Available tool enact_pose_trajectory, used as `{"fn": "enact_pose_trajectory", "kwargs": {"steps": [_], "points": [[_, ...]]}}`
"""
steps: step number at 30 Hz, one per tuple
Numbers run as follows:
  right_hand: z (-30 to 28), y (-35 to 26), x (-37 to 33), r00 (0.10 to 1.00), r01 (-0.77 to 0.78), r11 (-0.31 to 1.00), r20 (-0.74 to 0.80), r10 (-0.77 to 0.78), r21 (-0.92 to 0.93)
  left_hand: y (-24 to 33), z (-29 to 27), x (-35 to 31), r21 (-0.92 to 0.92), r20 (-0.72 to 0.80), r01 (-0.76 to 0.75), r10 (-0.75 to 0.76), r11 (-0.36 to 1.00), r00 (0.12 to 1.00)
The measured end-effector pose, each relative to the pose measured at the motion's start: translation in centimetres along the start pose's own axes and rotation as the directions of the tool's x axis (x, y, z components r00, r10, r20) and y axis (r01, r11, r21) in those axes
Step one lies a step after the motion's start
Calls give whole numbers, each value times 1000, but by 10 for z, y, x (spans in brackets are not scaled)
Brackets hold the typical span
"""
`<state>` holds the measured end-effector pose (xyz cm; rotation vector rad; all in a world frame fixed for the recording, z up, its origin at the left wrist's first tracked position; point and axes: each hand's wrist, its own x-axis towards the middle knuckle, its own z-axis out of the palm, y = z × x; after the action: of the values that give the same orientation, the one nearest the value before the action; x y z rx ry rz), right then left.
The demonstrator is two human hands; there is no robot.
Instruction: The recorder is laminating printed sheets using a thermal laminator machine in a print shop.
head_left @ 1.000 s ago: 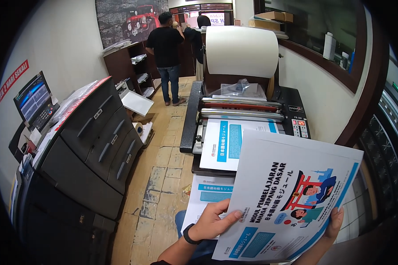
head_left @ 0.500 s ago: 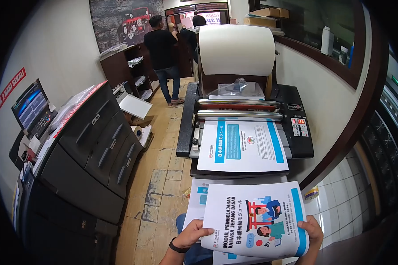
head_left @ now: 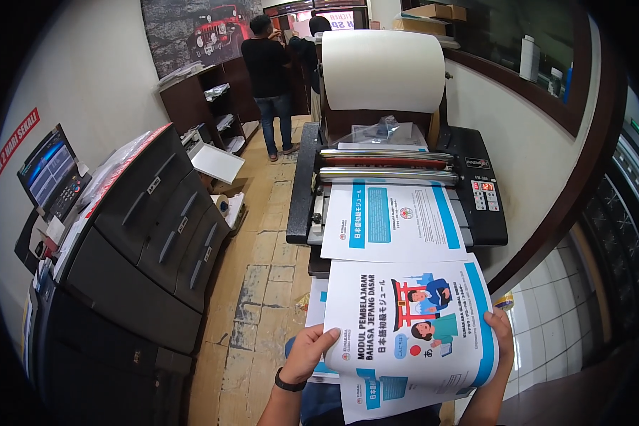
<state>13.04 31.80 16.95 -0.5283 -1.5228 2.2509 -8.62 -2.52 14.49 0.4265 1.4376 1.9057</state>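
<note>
Both my hands hold a large printed cover sheet (head_left: 419,319), white with blue bands and a drawing of a red gate and two figures. My left hand (head_left: 314,351) pinches its left edge, thumb on top; a dark band circles that wrist. At the right edge, my right hand (head_left: 501,335) grips with the thumb on top and fingers mostly hidden beneath. The sheet's near part sags towards my lap. Its far edge meets the near edge of another printed sheet (head_left: 397,231), which runs under the steel rollers (head_left: 387,174) of a black roll laminator (head_left: 484,153).
A wide roll of pale film (head_left: 383,71) sits above the laminator. More printed sheets (head_left: 318,302) lie below the held one. To the left stands a dark copier (head_left: 156,206) with a screen. Two people (head_left: 268,78) stand at the far counter. A wooden-framed window (head_left: 539,64) lines the right wall.
My hands have carried the held sheet forward to the laminator's sheet, and its near part has unfolded into view. The sheet under the rollers has gone further in. My view has shifted slightly.
</note>
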Motion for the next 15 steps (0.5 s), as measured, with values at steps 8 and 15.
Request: {"fn": "enact_pose_trajectory", "kwargs": {"steps": [8, 15], "points": [[4, -1, 6, 995, 101, 993, -11, -102, -61, 7, 4, 2, 83, -58, -89, 94, 993, 994], [3, -1, 7, 982, 171, 966, -44, -183, -195, 10, 10, 8, 129, -80, -200, 211, 971, 974]]}}
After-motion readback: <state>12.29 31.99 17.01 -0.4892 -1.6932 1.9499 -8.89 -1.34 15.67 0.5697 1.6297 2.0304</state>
